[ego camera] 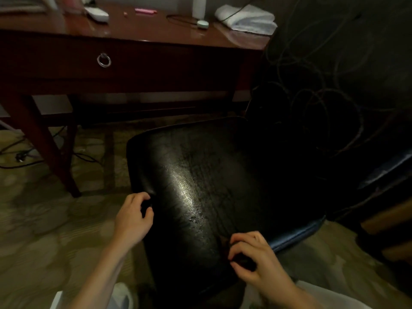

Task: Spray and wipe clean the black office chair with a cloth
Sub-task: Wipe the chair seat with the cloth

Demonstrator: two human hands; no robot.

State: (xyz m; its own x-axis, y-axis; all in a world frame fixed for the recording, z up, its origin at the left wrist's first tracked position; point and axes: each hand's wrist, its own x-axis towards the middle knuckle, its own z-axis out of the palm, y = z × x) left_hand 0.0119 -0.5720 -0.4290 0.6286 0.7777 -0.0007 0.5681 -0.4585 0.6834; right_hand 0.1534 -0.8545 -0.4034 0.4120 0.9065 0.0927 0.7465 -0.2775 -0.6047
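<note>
The black office chair (200, 186) fills the middle of the head view, and its worn leather surface shines under the light. My left hand (132, 217) grips the chair's left edge with curled fingers. At the near edge, my right hand (256, 257) has its fingers and thumb curled on the dark leather. A folded white cloth (245, 17) lies on the desk's right end, far from both hands. A white bottle (199, 7) stands on the desk beside the cloth, its top cut off by the frame.
A dark red wooden desk (133, 54) with a ring-pull drawer stands just beyond the chair. On it lie a white remote (97, 13), a pink pen (145, 11) and a small mint-green object (202, 23). Cables run over the patterned carpet (44, 230) at the left.
</note>
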